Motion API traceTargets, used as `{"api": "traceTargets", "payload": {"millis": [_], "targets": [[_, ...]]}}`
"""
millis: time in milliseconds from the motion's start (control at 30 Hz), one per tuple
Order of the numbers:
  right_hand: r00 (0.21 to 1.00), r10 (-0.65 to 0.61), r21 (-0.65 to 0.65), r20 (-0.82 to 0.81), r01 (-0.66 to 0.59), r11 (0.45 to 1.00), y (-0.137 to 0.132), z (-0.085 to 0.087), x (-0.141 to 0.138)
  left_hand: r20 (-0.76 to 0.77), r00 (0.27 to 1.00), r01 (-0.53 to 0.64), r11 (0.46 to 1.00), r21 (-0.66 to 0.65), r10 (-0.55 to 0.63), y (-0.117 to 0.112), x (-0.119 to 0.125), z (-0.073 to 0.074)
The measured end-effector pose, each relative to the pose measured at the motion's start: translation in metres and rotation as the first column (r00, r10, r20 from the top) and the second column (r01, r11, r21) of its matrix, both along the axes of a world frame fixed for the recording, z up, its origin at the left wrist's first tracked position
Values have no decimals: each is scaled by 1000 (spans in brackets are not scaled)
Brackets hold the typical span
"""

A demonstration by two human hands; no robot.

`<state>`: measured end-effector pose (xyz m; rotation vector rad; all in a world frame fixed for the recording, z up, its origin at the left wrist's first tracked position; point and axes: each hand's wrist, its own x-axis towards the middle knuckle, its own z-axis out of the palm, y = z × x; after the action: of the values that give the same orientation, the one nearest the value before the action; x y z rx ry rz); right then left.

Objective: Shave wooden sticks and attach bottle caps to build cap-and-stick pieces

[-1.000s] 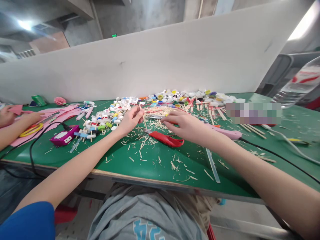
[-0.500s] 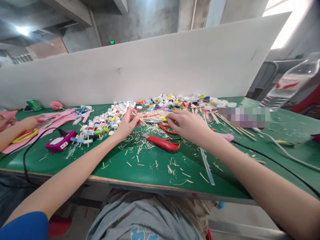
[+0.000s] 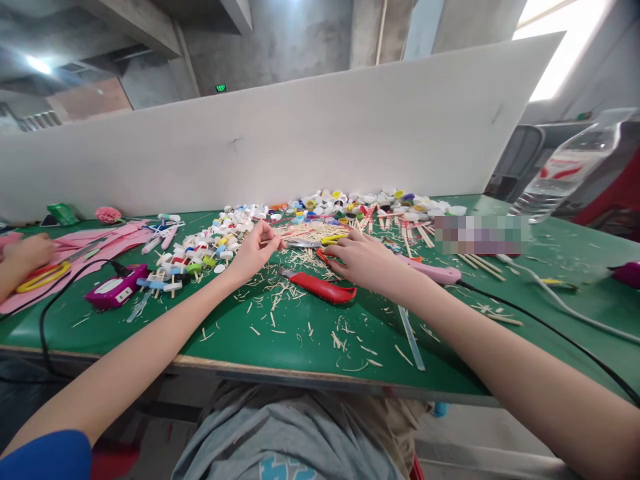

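Left hand (image 3: 256,251): pinches narrow, thumb against fingertips, near the far-middle heap; cannot tell whether gripping a stick.
Right hand (image 3: 361,259): curves half open, palm down, over the orange handles of the scissors (image 3: 304,244); cannot tell whether gripping or merely resting there.
Scissors: lie between both hands, blades to the left, on the edge of the wood shavings (image 3: 316,231), just beside a yellow tool (image 3: 333,239).
Capped sticks (image 3: 203,255): lie in a large pile to the left of the left hand; look like the finished share.
Loose caps (image 3: 311,203): spread along the far side, still apart from any stick as far as visible; seem to be left over for later.
Bare sticks (image 3: 481,265): lie to the right; apparently unused.
Red knife (image 3: 323,288): lies on the near side of the scissors, untouched.
Since half a second ago: right hand lower and closer to the scissors; yellow tool more exposed; stick plain in left fingers then, not clearly visible now; co-worker's hand (image 3: 33,253) farther left, off the pink paper's (image 3: 107,241) middle.
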<state>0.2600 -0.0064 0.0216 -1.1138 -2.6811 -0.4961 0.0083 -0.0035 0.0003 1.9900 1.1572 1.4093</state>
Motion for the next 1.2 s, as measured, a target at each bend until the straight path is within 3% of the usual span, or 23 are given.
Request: {"api": "traceTargets", "payload": {"millis": [400,567,767,1000,1200], "targets": [[989,130,-232,-77,-144,962,5,-6,-5,-22,999,25,1000,-4,-26,2,-1,-3],[982,147,-243,-118,-172,954,5,-8,-10,-26,999,18,1000,-7,-19,2,0,-2],[994,-27,-130,-102,13,991,5,0,-10,-27,1000,5,1000,0,-5,2,-1,-2],[976,-219,-183,18,218,959,18,-5,-21,-66,998,-14,1000,7,15,6,-3,-6],[966,-254,-210,41,257,943,27,-2,-26,-139,989,-41,999,1,41,9,-2,-8]]}}
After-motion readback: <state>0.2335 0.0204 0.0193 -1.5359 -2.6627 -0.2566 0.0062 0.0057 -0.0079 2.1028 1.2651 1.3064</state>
